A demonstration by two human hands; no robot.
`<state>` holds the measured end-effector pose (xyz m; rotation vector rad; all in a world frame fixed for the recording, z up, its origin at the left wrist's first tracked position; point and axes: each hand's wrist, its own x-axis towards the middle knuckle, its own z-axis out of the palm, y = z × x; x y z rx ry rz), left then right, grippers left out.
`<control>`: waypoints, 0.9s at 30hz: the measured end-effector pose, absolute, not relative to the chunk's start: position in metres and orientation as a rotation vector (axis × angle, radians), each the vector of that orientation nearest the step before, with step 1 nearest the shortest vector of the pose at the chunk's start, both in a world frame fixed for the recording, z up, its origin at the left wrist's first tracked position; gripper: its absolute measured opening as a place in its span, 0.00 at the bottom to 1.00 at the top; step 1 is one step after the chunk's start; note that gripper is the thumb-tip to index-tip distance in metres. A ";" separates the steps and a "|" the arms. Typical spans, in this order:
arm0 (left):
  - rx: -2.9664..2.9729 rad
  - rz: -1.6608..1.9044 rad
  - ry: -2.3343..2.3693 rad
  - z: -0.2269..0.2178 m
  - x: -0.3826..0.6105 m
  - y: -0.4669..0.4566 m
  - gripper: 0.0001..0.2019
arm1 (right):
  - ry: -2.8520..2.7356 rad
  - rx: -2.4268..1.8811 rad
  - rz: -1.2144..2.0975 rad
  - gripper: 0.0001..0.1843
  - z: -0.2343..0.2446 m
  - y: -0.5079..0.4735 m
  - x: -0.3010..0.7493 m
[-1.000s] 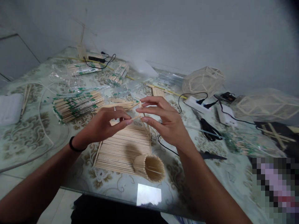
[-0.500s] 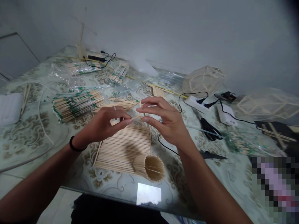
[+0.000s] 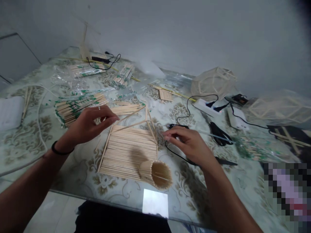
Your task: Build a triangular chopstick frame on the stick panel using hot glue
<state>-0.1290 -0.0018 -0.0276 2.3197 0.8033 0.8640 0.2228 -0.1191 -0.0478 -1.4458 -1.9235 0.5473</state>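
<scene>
A panel of pale wooden sticks (image 3: pixel 131 152) lies flat before me. A round stick cup (image 3: pixel 155 174) lies on its near right corner, its opening turned toward me. At the panel's far edge stand thin sticks joined into an angular frame (image 3: pixel 146 113). My left hand (image 3: pixel 93 123) hovers left of this frame, thumb and forefinger apart, with nothing visible in it. My right hand (image 3: pixel 187 142) is to the frame's right, fingers loosely bent and apart, seemingly holding nothing. Just behind it lies a black corded tool (image 3: pixel 177 126), partly covered by the hand.
Bundled sticks in wrappers (image 3: pixel 80 106) lie to the left, with loose sticks (image 3: pixel 127 109) beside them. On the right are a power strip (image 3: pixel 207 106), black-handled scissors (image 3: pixel 218 132) and stick polyhedra (image 3: pixel 213 82) in plastic. The table's glass edge (image 3: pixel 109 204) is close to me.
Both hands have let go of the stick frame, which stays standing at the panel's far edge. My left hand has moved left, my right hand right and nearer to me.
</scene>
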 end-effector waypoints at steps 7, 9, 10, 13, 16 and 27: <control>2.344 0.518 0.807 -0.056 -0.157 0.017 0.13 | -1.976 -1.514 0.653 0.09 -0.072 -0.124 0.228; 2.349 0.452 0.785 -0.058 -0.158 0.022 0.13 | -1.974 -1.504 0.667 0.10 -0.073 -0.123 0.229; 2.353 0.425 0.779 -0.058 -0.158 0.023 0.13 | -1.969 -1.502 0.674 0.10 -0.074 -0.123 0.229; 2.367 0.360 0.781 -0.059 -0.157 0.024 0.13 | -1.960 -1.507 0.691 0.09 -0.078 -0.123 0.228; 2.363 0.333 0.770 -0.060 -0.156 0.023 0.14 | -1.958 -1.515 0.715 0.08 -0.083 -0.122 0.225; 2.359 0.181 0.788 -0.062 -0.153 0.020 0.13 | -1.961 -1.477 0.712 0.06 -0.088 -0.121 0.223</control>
